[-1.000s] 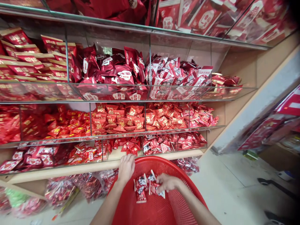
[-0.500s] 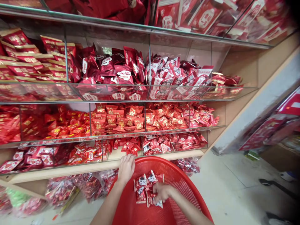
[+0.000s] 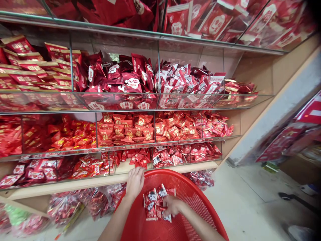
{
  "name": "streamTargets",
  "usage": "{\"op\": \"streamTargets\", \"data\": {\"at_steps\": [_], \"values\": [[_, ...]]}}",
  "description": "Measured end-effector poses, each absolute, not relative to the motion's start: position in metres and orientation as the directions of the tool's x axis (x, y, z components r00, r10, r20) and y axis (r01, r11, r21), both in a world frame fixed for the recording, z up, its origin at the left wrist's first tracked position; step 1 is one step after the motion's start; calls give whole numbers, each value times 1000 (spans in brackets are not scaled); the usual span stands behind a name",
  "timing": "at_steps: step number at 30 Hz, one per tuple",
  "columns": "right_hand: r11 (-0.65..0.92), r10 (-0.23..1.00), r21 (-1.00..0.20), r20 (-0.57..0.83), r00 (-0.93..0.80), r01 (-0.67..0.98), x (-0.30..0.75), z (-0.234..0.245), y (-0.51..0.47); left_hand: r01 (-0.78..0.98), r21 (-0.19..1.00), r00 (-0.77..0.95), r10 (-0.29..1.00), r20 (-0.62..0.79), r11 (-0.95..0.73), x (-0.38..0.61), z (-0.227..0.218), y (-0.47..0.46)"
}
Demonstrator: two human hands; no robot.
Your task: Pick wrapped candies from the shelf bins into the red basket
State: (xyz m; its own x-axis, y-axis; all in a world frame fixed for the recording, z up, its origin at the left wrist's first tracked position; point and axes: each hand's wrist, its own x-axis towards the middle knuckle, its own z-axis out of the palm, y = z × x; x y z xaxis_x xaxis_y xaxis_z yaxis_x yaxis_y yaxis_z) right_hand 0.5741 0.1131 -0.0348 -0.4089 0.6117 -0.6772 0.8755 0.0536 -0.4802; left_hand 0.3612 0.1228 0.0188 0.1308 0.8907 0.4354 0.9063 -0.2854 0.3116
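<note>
Inside the red basket (image 3: pixel 198 192), in the head view, the right hand (image 3: pixel 173 205) sits lower and further left than a second ago, half-curled fingers touching one of the small packets (image 3: pixel 151 207); its grip cannot be told. The left hand (image 3: pixel 135 183) stays bent near the rim, its hold unclear. The packets lie clustered, red with black-and-white pictures and pale edges.

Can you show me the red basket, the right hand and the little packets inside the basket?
Red basket (image 3: pixel 193 198), head view: its inner wall, toward the right.
Right hand (image 3: pixel 173 205), head view: the back of the hand.
Little packets (image 3: pixel 151 195), head view: the upper-left packet's front.
</note>
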Motion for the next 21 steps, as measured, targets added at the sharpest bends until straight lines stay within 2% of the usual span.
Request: {"op": "streamTargets", "data": {"at_steps": [4,7,11,13,15,18,21], "values": [[-27,656,-524,-652,-380,851,576,-23,112,910,304,130,892,434,-280,361,18,123],[-53,734,-573,-578,-357,818,583,-11,115,914,297,128,892,434,-276,360,16,123],[35,857,-675,-359,-369,737,590,12,132,915,288,129,883,451,-281,360,14,123],[37,918,-773,-225,-327,634,588,26,147,916,286,126,880,458,-280,360,13,124],[-16,961,-864,-152,-230,504,582,40,163,916,287,123,878,462,-279,360,13,124],[-93,987,-923,-135,-88,373,567,54,186,915,286,133,881,455,-286,359,14,123],[-161,983,-931,-181,-29,328,551,59,199,916,278,146,887,438,-288,359,14,123]]}}
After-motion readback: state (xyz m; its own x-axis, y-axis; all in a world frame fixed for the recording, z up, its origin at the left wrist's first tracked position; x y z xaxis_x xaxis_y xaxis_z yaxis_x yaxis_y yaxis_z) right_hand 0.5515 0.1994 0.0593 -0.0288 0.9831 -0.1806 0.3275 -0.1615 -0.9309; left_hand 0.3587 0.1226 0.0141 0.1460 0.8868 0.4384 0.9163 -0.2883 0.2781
